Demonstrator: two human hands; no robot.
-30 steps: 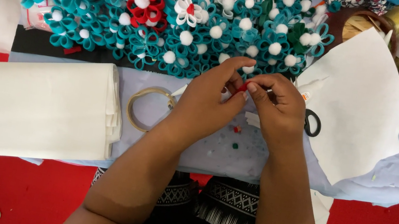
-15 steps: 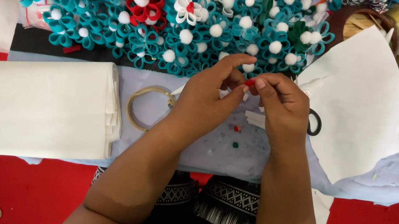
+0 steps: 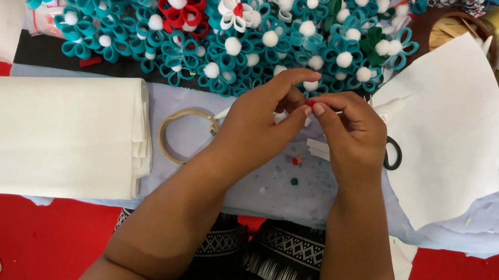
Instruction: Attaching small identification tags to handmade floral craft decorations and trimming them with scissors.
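Your left hand [image 3: 257, 124] and right hand [image 3: 350, 133] fingertips pinch small red piece [image 3: 310, 103] together, above pale blue cloth [image 3: 269, 184].

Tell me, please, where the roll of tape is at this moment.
In the head view the roll of tape lies flat on the pale blue cloth, between the folded white fabric and the left hand.

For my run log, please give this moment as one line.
left hand: pinching small red piece | right hand: pinching it too | behind: teal flowers
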